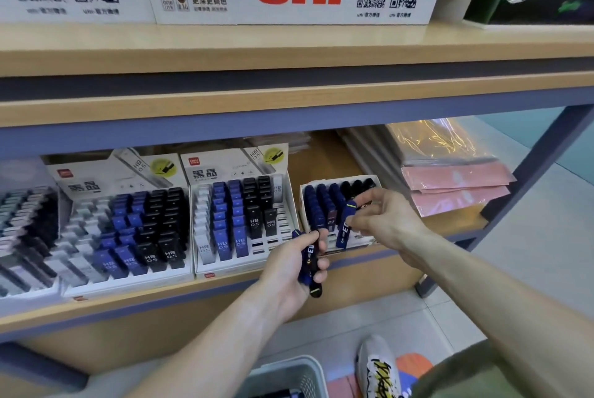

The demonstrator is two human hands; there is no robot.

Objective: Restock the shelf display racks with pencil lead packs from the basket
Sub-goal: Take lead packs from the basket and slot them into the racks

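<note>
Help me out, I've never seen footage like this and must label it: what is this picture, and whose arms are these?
There is no machine. A camera on a person's head looks down at their own hands before a shop shelf. The left hand has a grip on a bunch of dark blue lead packs. The right hand pinches one blue pack over the small right-hand rack. Two fuller racks stand to its left. A white basket sits on the floor below.
</note>
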